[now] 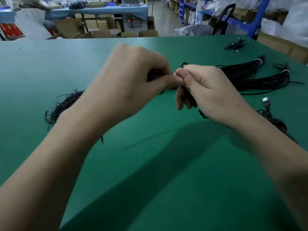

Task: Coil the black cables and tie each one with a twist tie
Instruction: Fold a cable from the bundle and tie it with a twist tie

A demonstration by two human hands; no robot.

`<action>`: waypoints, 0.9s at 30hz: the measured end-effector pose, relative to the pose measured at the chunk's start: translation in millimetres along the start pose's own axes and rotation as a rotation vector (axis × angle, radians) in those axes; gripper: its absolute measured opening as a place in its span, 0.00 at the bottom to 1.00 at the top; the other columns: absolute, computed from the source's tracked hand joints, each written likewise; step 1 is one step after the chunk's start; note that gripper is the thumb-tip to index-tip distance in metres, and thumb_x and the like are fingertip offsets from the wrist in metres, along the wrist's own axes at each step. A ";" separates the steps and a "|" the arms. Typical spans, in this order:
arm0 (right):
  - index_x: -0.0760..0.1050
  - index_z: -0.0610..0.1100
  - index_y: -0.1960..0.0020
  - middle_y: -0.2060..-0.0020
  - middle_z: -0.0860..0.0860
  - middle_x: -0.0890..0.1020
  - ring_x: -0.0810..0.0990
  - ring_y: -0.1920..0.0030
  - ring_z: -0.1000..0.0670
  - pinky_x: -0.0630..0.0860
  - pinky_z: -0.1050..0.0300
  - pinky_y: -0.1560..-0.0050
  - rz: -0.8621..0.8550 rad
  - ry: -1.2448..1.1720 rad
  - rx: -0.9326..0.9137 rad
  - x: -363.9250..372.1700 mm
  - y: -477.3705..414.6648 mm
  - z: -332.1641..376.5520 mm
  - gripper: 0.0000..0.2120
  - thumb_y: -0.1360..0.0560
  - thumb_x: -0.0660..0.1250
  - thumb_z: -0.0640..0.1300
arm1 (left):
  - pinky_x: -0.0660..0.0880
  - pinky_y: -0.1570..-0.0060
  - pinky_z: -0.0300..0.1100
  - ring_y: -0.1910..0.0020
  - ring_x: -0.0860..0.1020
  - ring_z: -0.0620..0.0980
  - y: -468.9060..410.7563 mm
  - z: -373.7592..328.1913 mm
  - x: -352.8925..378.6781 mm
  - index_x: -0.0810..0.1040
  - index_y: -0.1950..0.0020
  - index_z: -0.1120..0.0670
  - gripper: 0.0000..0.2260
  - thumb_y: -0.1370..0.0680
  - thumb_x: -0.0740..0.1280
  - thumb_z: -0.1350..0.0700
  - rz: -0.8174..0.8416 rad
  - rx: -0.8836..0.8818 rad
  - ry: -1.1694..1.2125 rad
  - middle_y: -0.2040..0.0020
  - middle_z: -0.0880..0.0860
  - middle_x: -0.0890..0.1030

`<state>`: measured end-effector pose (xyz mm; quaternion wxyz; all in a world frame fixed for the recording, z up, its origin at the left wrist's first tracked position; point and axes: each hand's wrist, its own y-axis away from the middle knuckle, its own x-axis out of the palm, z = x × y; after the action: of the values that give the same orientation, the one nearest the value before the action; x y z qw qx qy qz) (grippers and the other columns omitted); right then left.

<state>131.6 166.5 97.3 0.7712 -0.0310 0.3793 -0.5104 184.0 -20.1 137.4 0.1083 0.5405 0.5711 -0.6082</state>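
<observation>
Here we hold a thin, smooth black cable, bunched into a small coil above the matte green table mat. Our left hand and right hand both pinch it with curled fingers, thumbs meeting; its loops poke out above and below the right hand.

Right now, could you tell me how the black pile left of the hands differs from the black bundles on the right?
The left pile is short, loose strands splayed every way; the right bundles are long and parallel. The left pile is unbound; the right bundles each wear a pale band. Both are black, on the green table.
</observation>
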 end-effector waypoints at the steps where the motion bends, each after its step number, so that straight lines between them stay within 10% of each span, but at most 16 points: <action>1: 0.78 0.42 0.57 0.74 0.50 0.79 0.72 0.74 0.54 0.68 0.61 0.68 0.049 -0.069 0.033 0.2 0.3 1.0 0.20 0.13 0.54 0.47 | 0.66 0.68 0.29 0.69 0.75 0.40 0.3 3.6 -4.2 0.86 0.56 0.51 0.11 0.22 0.71 0.45 -0.025 -0.015 0.031 0.69 0.41 0.78; 9: 0.77 0.39 0.50 0.75 0.54 0.65 0.58 0.73 0.53 0.52 0.56 0.70 0.457 -0.917 0.096 2.1 7.1 21.0 0.16 0.19 0.52 0.45 | 0.69 0.65 0.42 0.66 0.72 0.46 -0.6 20.9 11.5 0.82 0.56 0.56 0.08 0.21 0.72 0.52 -0.162 -0.175 0.637 0.66 0.62 0.78; 12: 0.75 0.40 0.48 0.74 0.57 0.66 0.61 0.73 0.57 0.56 0.61 0.71 0.426 -1.131 0.042 1.2 6.1 28.5 0.16 0.17 0.49 0.43 | 0.70 0.60 0.64 0.59 0.70 0.57 0.4 13.2 37.9 0.82 0.54 0.54 0.10 0.18 0.63 0.54 -0.141 -0.285 0.913 0.59 0.74 0.73; 14: 0.74 0.40 0.46 0.74 0.56 0.68 0.63 0.72 0.57 0.60 0.63 0.70 0.315 -1.202 0.037 1.5 2.8 32.0 0.16 0.15 0.48 0.43 | 0.73 0.63 0.60 0.62 0.70 0.54 2.6 4.6 55.5 0.82 0.57 0.50 0.13 0.16 0.61 0.58 -0.110 -0.333 0.962 0.63 0.68 0.74; 18: 0.74 0.39 0.42 0.71 0.54 0.74 0.70 0.70 0.55 0.69 0.63 0.66 0.011 -1.021 0.037 0.3 -1.6 29.7 0.15 0.13 0.49 0.43 | 0.62 0.69 0.38 0.71 0.65 0.43 7.9 -6.6 75.6 0.73 0.66 0.48 0.18 0.17 0.60 0.57 0.031 -0.334 0.845 0.70 0.48 0.72; 21: 0.75 0.39 0.44 0.67 0.51 0.80 0.77 0.66 0.51 0.75 0.58 0.62 -0.152 -0.660 0.000 -0.2 -1.2 23.4 0.14 0.13 0.51 0.41 | 0.66 0.64 0.41 0.70 0.69 0.43 10.0 -7.5 76.7 0.76 0.62 0.59 0.16 0.16 0.60 0.56 0.129 -0.267 0.592 0.69 0.47 0.75; 27: 0.76 0.39 0.45 0.61 0.49 0.85 0.84 0.61 0.49 0.81 0.52 0.58 -0.205 -0.016 -0.071 -1.8 0.5 14.6 0.12 0.14 0.55 0.41 | 0.65 0.63 0.27 0.72 0.71 0.35 3.5 -10.9 51.3 0.70 0.64 0.42 0.17 0.17 0.65 0.57 0.202 -0.141 0.196 0.68 0.48 0.78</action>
<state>140.6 163.3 108.5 0.7165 -0.1012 0.3858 -0.5724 172.4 12.5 97.8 0.1503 0.6431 0.5631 -0.4968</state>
